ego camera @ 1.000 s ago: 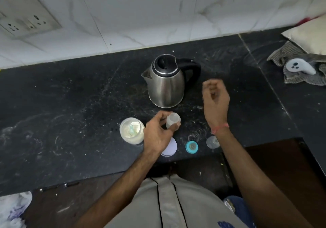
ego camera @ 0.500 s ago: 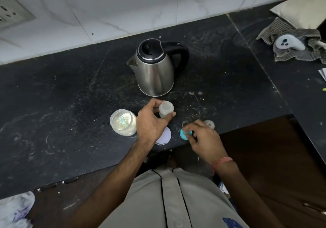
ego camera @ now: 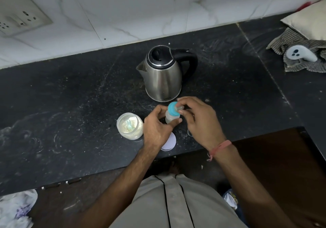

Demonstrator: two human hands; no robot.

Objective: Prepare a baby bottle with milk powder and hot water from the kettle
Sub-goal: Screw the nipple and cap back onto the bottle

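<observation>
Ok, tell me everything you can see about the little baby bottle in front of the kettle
The baby bottle is small, translucent and whitish, standing about upright on the dark counter in front of the steel kettle. The left hand grips its body, thumb across the front. The right hand holds a teal collar with nipple on its mouth, slightly tilted; whether it is screwed down cannot be told. Its contents are unclear.

Your bottle (ego camera: 170,118) stands on the counter (ego camera: 74,95), in front of the kettle (ego camera: 163,76). The powder jar (ego camera: 130,126) sits left of it, the lid (ego camera: 169,142) nearer you.
</observation>
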